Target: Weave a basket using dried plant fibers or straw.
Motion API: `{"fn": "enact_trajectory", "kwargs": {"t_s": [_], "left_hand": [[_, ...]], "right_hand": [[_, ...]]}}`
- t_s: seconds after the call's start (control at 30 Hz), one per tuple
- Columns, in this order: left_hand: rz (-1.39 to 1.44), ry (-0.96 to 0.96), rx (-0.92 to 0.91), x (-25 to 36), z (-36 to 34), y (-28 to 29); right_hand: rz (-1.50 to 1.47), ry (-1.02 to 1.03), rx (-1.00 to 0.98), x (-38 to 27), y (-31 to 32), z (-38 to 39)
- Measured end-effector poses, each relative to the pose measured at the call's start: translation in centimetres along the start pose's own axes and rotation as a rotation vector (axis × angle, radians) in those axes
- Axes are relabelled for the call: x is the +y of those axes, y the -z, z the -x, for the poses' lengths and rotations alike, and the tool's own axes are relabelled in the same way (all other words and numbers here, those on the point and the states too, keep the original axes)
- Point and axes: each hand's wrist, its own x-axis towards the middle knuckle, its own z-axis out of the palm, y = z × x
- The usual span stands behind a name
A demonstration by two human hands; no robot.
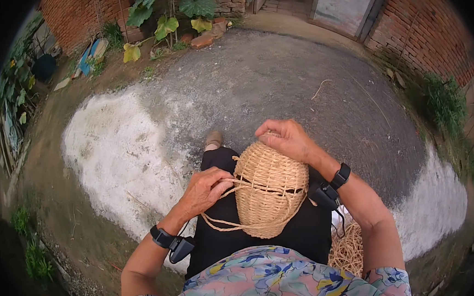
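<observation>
A woven straw basket (268, 210) rests on my lap, its pale strands plaited in close rows. Across its middle runs a dark gap where two woven parts meet, with cord passing along it. My left hand (205, 192) pinches a straw cord (226, 224) at the basket's left side; the cord loops down and around the lower part. Over the far end of the basket my right hand (286, 139) is curled, fingers bent against the weave. Its fingertips are partly hidden, but the palm lies on the basket.
Beside my right thigh lies a heap of loose straw cord (347, 250). Grey paving (307, 81) spreads ahead, with whitish patches (122, 145) at both sides. Farther off stand brick walls (420, 40), a doorway (288, 3) and leafy plants (158, 10).
</observation>
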Motion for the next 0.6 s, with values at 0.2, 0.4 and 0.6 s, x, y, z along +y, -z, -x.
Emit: {"fn": "enact_trajectory", "kwargs": {"t_s": [0.2, 0.4, 0.6], "left_hand": [[0.384, 0.568, -0.214, -3.4, 0.3, 4.2], [-0.423, 0.731, 0.322, -19.7, 11.3, 19.3], [-0.259, 0.398, -0.039, -5.8, -0.4, 6.5]], "right_hand": [[0.019, -0.014, 0.011, 0.4, 0.8, 0.4], [0.021, 0.004, -0.017, -0.4, 0.0, -0.4], [0.051, 0.037, 0.021, 0.9, 0.7, 0.1]]}}
